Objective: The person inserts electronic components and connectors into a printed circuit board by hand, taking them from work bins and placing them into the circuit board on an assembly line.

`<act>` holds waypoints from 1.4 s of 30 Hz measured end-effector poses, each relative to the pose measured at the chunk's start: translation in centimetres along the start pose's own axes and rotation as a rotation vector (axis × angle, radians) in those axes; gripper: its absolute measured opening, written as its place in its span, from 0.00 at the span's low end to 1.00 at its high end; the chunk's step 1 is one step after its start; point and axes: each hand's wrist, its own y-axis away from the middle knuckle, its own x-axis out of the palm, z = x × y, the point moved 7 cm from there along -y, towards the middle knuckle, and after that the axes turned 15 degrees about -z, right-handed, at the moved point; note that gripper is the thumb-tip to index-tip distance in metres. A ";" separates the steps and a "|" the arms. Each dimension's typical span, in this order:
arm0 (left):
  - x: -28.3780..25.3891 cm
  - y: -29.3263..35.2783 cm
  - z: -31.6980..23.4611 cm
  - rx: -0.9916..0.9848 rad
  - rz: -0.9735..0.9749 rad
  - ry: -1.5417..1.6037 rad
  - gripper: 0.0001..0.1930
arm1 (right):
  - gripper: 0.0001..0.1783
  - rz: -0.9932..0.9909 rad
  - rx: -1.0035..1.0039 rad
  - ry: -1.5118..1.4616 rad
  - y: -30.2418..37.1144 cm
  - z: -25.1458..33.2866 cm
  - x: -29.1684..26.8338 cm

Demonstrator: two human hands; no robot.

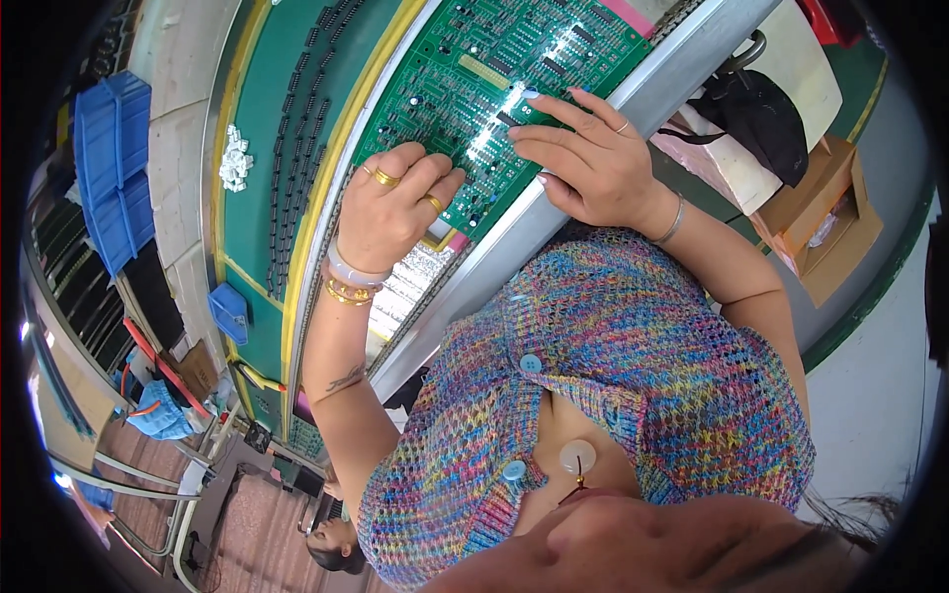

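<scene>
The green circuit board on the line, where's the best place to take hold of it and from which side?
Judging by its pose, grip the green circuit board by its bare edges, not its face, which is crowded with small components. The left hand and right hand already rest near the edge closest to the person, by the metal rail, so coming in from that near side, thumbs under the rim, looks safest.

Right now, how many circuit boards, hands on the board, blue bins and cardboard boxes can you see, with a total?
Green circuit board: 1
Hands on the board, left hand and right hand: 2
Blue bins, stacked at the left, plus a small one: 3
Cardboard box: 1
Total: 7
</scene>
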 end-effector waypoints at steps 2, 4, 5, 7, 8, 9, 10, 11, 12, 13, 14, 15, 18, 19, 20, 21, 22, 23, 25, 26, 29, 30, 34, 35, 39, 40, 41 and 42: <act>0.1 0.0 0.0 0.000 -0.004 0.015 0.13 | 0.14 -0.009 0.003 0.001 0.0 0.0 -0.1; 0.2 0.1 -0.1 0.005 -0.011 0.012 0.13 | 0.14 -0.011 0.003 -0.005 0.0 0.0 0.0; 0.1 0.0 -0.2 0.012 -0.020 0.010 0.12 | 0.14 -0.014 0.002 -0.007 0.0 0.0 0.0; 0.0 -0.3 -0.3 0.020 -0.037 0.005 0.14 | 0.14 -0.015 0.001 -0.005 -0.1 0.0 0.0; -0.1 -0.4 -0.4 0.030 -0.055 -0.001 0.16 | 0.14 -0.016 0.001 -0.003 -0.1 0.0 0.0; -0.1 -0.5 -0.3 0.030 -0.055 0.000 0.16 | 0.14 -0.016 0.001 -0.002 0.0 0.0 0.0; -0.1 -0.5 -0.4 0.048 -0.049 -0.005 0.17 | 0.14 -0.017 0.004 -0.001 0.0 0.0 0.0; -0.1 -0.5 -0.5 0.066 -0.044 -0.011 0.17 | 0.14 -0.017 0.006 0.000 0.0 0.0 0.0; -0.1 -0.5 -0.5 0.066 -0.045 -0.011 0.17 | 0.14 -0.018 0.006 0.000 0.0 0.0 0.0; 0.0 -0.5 -0.5 0.068 -0.028 -0.010 0.17 | 0.14 -0.016 0.005 -0.001 0.0 0.0 0.0; 0.1 -0.4 -0.5 0.070 -0.010 -0.008 0.17 | 0.14 -0.014 0.004 -0.002 0.0 0.0 0.0; 0.1 -0.4 -0.5 0.071 -0.011 -0.008 0.17 | 0.14 -0.014 0.004 0.000 0.0 0.0 0.0; 0.1 0.0 -0.5 0.070 -0.001 -0.010 0.18 | 0.13 -0.016 0.008 0.002 -0.1 0.0 0.0; 0.1 0.4 -0.6 0.072 0.014 -0.039 0.19 | 0.13 -0.012 0.007 0.003 -0.1 -0.1 0.0; 0.1 0.7 -0.6 0.073 0.028 -0.072 0.20 | 0.13 -0.011 0.002 0.003 -0.1 0.0 0.1; 0.0 0.7 -0.5 0.072 0.028 -0.077 0.20 | 0.13 -0.013 -0.001 0.001 -0.1 0.0 0.0; 0.0 0.6 -0.4 0.056 0.038 -0.036 0.17 | 0.13 -0.010 0.007 0.002 0.0 0.0 -0.1; 0.0 0.5 0.0 0.041 0.047 0.001 0.14 | 0.13 -0.010 0.011 0.003 0.0 0.0 -0.1; -0.7 -1.0 1.6 -0.050 -0.131 0.004 0.13 | 0.12 -0.014 0.008 0.004 -0.1 -0.1 0.0; -1.7 -1.9 2.9 -0.139 -0.307 0.018 0.12 | 0.12 -0.014 0.015 0.008 -0.1 -0.2 0.0; -2.2 -4.5 8.4 -0.337 -0.511 -0.213 0.07 | 0.12 0.000 0.015 0.006 -0.2 0.0 0.0; -2.2 -5.2 9.9 -0.356 -0.556 -0.237 0.06 | 0.12 -0.001 0.008 0.003 -0.3 0.1 0.0; -0.6 -7.5 11.7 -0.655 -0.396 -0.313 0.06 | 0.12 -0.011 0.013 -0.007 -0.3 0.2 0.2; 0.1 -7.3 12.2 -0.647 -0.398 -0.307 0.06 | 0.12 -0.017 0.011 -0.005 -0.3 0.2 0.1; 0.1 -7.8 12.0 -0.624 -0.370 -0.370 0.05 | 0.12 -0.017 0.009 -0.008 -0.2 0.2 0.2; 0.1 -7.9 12.0 -0.708 -0.338 -0.316 0.06 | 0.12 -0.022 0.011 -0.008 -0.1 0.2 0.1; 0.1 -7.5 12.1 -0.708 -0.335 -0.316 0.06 | 0.12 -0.029 0.011 -0.009 -0.2 0.1 0.0; -0.3 -7.2 11.6 -0.558 -0.399 -0.300 0.05 | 0.12 -0.028 0.013 -0.010 -0.2 0.1 -0.1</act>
